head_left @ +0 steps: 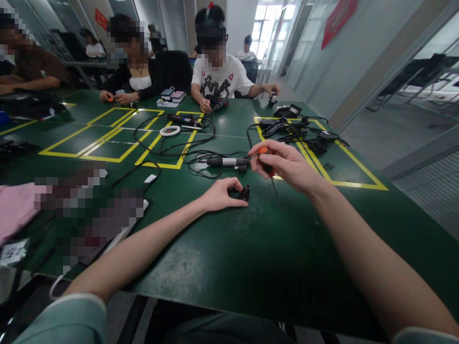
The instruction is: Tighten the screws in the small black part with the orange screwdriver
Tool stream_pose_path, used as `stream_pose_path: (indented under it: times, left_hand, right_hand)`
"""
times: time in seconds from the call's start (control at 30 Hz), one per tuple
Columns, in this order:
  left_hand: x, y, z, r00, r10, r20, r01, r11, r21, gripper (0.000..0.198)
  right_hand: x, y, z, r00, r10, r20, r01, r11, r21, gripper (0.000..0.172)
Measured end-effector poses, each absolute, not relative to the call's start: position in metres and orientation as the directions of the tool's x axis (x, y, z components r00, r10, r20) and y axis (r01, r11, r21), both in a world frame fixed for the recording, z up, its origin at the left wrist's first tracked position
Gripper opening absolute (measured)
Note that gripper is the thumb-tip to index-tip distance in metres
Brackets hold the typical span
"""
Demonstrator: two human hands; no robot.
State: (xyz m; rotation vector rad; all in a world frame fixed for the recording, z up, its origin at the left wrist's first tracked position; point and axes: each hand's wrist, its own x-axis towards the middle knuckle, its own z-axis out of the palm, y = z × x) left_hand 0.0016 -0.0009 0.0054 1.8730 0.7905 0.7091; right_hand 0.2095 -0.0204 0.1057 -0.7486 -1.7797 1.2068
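Observation:
My left hand point(219, 195) rests on the green table point(229, 267), fingers curled round a small black part point(241, 192) that it pins to the surface. My right hand point(283, 165) hovers just to the right and above, closed on a screwdriver with an orange handle point(264, 151). Its thin shaft point(274, 187) points down toward the table beside the black part. Just beyond my hands lies a black and silver cylindrical tool point(227, 162) with a cable.
Yellow tape rectangles point(107, 143) mark the table. Tangled black cables and a white ring point(169, 130) lie mid-table, and black devices point(304, 136) sit at the right. Three people sit along the far side and left. A pink cloth point(16, 208) lies at the left.

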Motion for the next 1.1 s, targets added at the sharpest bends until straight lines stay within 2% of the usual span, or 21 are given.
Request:
stream_pose_path:
  times: [0.07,0.13,0.37,0.6,0.67,1.1]
  left_hand:
    - [0.001,-0.001,0.006,0.625,0.767,0.144,0.261,-0.379,0.888,0.040]
    - [0.001,0.000,0.006,0.632,0.758,0.160,0.279,-0.415,0.866,0.043]
    - [0.000,-0.002,0.007,0.647,0.743,0.173,0.298,-0.455,0.839,0.055]
    - [-0.011,0.009,0.012,0.755,0.654,0.042,0.177,-0.266,0.948,0.046]
    - [-0.015,0.015,0.014,0.784,0.621,-0.011,0.195,-0.229,0.954,0.043]
    - [-0.019,0.021,0.012,0.724,0.685,-0.081,0.228,-0.127,0.965,0.048]
  right_hand:
    - [0.204,-0.027,0.112,-0.382,0.808,0.449,-0.094,0.449,-0.888,0.027]
    - [0.197,-0.033,0.116,-0.317,0.786,0.530,-0.124,0.520,-0.845,0.028]
    - [0.182,-0.041,0.112,-0.236,0.723,0.649,-0.143,0.635,-0.759,0.026]
    - [0.176,-0.039,0.099,-0.220,0.738,0.638,-0.122,0.628,-0.769,0.022]
    - [0.175,-0.039,0.097,-0.224,0.743,0.631,-0.127,0.619,-0.775,0.021]
    - [0.177,-0.040,0.098,-0.242,0.759,0.604,-0.130,0.591,-0.796,0.021]
